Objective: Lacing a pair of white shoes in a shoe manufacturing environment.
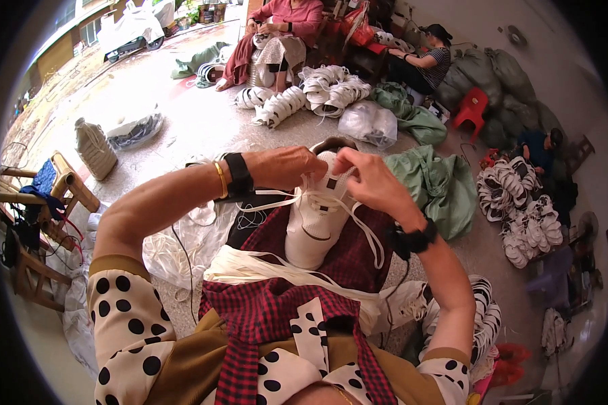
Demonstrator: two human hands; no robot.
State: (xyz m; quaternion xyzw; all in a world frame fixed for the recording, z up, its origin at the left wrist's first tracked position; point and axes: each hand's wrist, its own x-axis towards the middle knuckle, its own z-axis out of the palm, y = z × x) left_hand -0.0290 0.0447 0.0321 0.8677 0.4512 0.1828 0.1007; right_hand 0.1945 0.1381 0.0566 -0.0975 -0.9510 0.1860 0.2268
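Note:
A white sneaker [308, 233] rests on my lap over a red-and-black checked apron [284, 297], its toe toward me and its dark-lined opening away. White shoelace [372, 236] crosses its lower eyelets, with loose lengths hanging out on both sides. My left hand [294, 167] is closed at the left eyelet edge, its fingertips pinched on the lace and partly hidden. On the opposite edge, my right hand [373, 179] pinches lace by the upper eyelets, thumb and forefinger close together. A bundle of loose white laces [250, 266] lies across my lap below the toe.
Striped white shoes [280, 106] are piled ahead, with more heaps [520, 202] at the right. Green sacks [434, 189] lie beyond my right hand. Two seated people [277, 34] [425, 61] work at the back, another at far right. A bamboo chair [64, 182] stands left.

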